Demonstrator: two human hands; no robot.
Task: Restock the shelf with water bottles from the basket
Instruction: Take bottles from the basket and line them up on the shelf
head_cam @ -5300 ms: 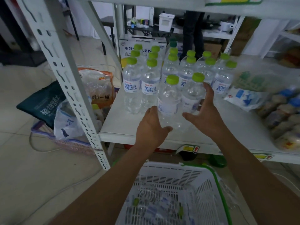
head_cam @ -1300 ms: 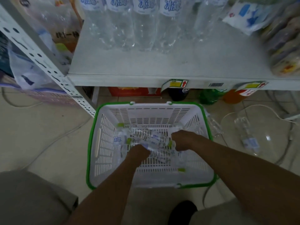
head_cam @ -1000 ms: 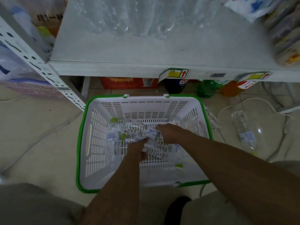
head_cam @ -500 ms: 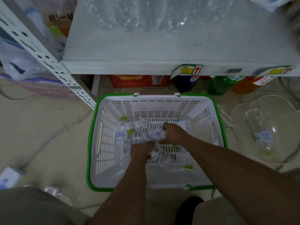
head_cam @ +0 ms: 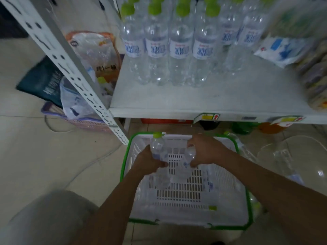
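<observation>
My left grip (head_cam: 148,162) is clamped round the middle of a clear plastic water bottle with a lime-green cap (head_cam: 158,146). The fingers are wrapped about its body, and the cap points toward the top of the frame, at the far rim of the basket. My right grip (head_cam: 207,150) is curled over the upper part of a second clear plastic bottle (head_cam: 190,155). I cannot see that one's cap under the hand. The two bottles sit close beside each other without touching.

Both grips are held over the white slotted plastic basket with a green rim (head_cam: 248,200), which stands on the floor in the lower middle of the frame. A few more clear bottles (head_cam: 207,177) lie blurred on its bottom.

Above the basket runs the white shelf board (head_cam: 194,99), with a yellow price tag (head_cam: 206,117) on its front edge. Upright green-capped water bottles with blue-and-white labels (head_cam: 178,50) stand in rows at the top centre of the frame. A grey perforated metal post (head_cam: 70,68) slants down the left. One clear bottle (head_cam: 286,167) lies on the floor at the right.
</observation>
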